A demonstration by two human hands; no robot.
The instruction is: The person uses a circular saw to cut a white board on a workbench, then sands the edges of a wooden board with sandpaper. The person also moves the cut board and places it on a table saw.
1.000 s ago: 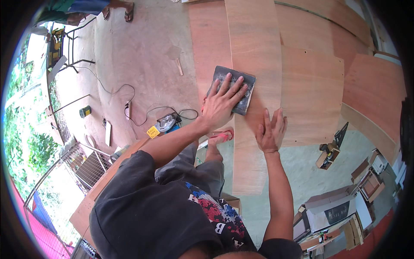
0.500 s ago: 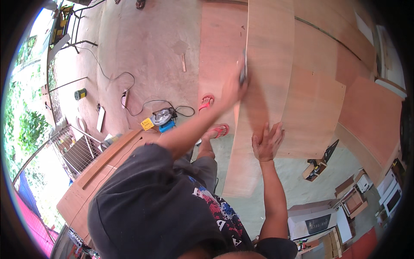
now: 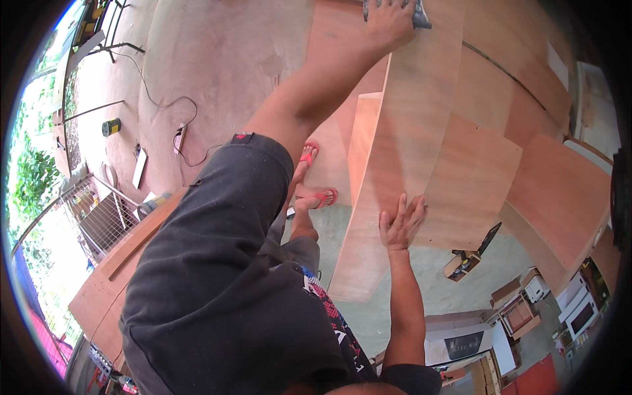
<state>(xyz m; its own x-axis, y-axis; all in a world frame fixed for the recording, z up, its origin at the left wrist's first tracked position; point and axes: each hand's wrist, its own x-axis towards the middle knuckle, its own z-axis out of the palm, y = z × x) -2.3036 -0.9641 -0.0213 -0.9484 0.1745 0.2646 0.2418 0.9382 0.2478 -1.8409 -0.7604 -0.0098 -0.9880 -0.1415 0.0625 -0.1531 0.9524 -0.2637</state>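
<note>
The floor (image 3: 224, 59) spreads to the left of the board and shows past its near end too. The board (image 3: 411, 138), long, pale and wooden, runs lengthwise away from the person, its far end cut off by the upper edge of the view. Just right of the board is a panel (image 3: 474, 184) of similar wood; I cannot tell whether the two touch. A bench (image 3: 99, 289) stands well left of the board, low down, with a wire grate (image 3: 99, 214) beyond it. A carton (image 3: 484, 343) lies to the lower right of the board, and a wooden box (image 3: 461, 264) of tools nearer to it on that side. Red flip-flops (image 3: 326, 197) are on feet left of the board. The right hand (image 3: 400, 227) is flat on the board toward its near end, fingers apart. The left hand (image 3: 390, 25) is clamped over the dark pad (image 3: 421, 16), at the board's far left edge. A dark canister (image 3: 112, 127) lies far left of the board.
</note>
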